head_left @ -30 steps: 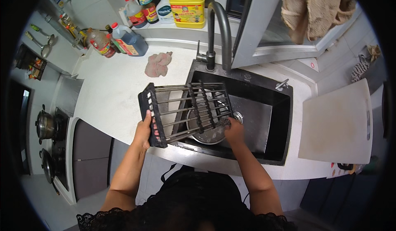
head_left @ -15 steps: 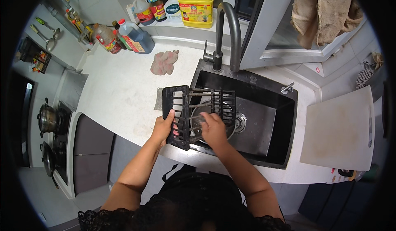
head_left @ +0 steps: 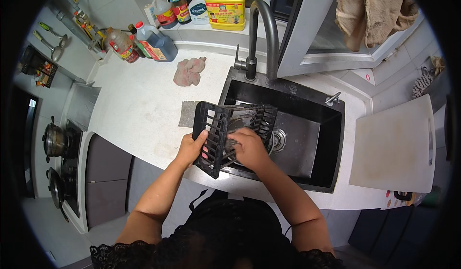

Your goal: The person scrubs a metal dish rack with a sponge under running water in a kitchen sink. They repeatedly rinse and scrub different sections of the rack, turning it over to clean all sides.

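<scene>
A black slatted rack (head_left: 211,137), with thin rods between its slotted ends, is tilted over the left part of the sink (head_left: 314,144). My left hand (head_left: 192,149) grips its near-left end panel, thumb on the outer face and fingertips showing through the slots. Inside the rack, among the rods, my right hand (head_left: 250,150) has its fingers curled together. Whatever they pinch is hidden. Under the rack, part of a round vessel's rim (head_left: 272,143) shows in the sink. A grey scouring pad (head_left: 188,114) lies on the counter just beyond the rack.
Behind the sink rises a tall dark faucet (head_left: 271,38). A crumpled cloth (head_left: 189,71) lies on the counter (head_left: 129,101). Bottles and a yellow jug (head_left: 225,9) line the back. A cutting board (head_left: 394,144) stands at the right; pots sit on the stove (head_left: 71,168) at the left.
The rack has tilted and shifted slightly right and down in the view, uncovering more of the scouring pad. My right hand has moved a little within the rods.
</scene>
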`<state>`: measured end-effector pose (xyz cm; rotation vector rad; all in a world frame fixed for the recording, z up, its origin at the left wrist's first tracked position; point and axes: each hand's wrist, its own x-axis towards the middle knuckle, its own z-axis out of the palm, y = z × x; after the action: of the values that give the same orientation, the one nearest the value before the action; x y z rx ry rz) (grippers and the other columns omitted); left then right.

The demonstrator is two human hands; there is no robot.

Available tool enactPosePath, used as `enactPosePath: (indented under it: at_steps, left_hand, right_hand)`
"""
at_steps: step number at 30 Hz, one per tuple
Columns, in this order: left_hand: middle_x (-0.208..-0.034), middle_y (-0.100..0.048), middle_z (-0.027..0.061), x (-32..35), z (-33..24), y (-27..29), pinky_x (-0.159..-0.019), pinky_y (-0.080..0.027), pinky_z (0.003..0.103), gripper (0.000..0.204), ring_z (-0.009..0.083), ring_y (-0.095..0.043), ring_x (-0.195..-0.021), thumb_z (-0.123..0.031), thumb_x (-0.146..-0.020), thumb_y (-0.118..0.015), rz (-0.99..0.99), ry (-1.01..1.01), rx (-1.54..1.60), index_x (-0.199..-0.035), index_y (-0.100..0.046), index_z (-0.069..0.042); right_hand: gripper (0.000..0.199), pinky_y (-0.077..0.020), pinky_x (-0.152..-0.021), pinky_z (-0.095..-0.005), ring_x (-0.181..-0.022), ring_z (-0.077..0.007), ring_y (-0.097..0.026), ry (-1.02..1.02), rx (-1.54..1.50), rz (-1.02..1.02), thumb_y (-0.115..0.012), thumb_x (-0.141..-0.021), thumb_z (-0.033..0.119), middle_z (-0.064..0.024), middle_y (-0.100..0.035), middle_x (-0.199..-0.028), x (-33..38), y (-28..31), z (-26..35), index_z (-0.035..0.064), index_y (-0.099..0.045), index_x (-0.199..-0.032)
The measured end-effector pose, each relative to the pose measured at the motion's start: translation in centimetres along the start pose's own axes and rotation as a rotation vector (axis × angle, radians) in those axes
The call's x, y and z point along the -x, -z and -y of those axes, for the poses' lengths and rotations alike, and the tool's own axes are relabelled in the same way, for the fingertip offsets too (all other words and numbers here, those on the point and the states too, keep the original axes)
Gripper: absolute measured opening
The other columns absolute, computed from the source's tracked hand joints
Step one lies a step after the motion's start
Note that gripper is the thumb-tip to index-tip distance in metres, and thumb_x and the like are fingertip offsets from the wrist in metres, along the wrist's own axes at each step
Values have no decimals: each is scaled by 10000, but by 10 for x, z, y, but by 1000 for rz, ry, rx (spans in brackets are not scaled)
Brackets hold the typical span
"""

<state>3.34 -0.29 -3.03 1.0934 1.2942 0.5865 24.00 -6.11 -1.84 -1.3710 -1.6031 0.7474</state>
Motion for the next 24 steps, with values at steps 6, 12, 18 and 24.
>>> enactPosePath:
  at_steps: [6,12,18,24]
  left_hand:
    - [-658,-552,61,6,1,-8,-422,-471,258,470,126,-545,-514,-457,-867,-611,-12,29,42,-768,-563,0]
    - [-663,-560,62,13,2,-2,-422,-478,268,465,136,-542,-501,-460,-872,-600,-71,81,153,-810,-558,-1]
    - [-681,-572,65,17,8,2,-433,-479,268,455,144,-556,-517,-447,-876,-600,-38,76,84,-816,-569,3]
    - [-686,-565,63,16,10,0,-437,-481,265,465,139,-550,-517,-445,-869,-612,2,19,67,-821,-571,16]
  right_hand:
    - [349,-472,-815,-400,-908,-327,-570,60,179,-34,-554,-669,-75,-147,-625,-960,9,0,-11,25,-657,-987]
    - [370,-478,-819,-362,-925,-309,-572,17,183,-200,-579,-695,-75,-151,-574,-1036,22,-16,-16,33,-638,-1044]
    - [311,-471,-765,-356,-890,-291,-575,-202,126,-206,-605,-722,-50,-135,-571,-936,26,5,-39,37,-657,-1017]
    - [305,-485,-768,-337,-875,-296,-588,108,23,-192,-610,-705,-63,-129,-610,-970,4,2,6,38,-655,-990]
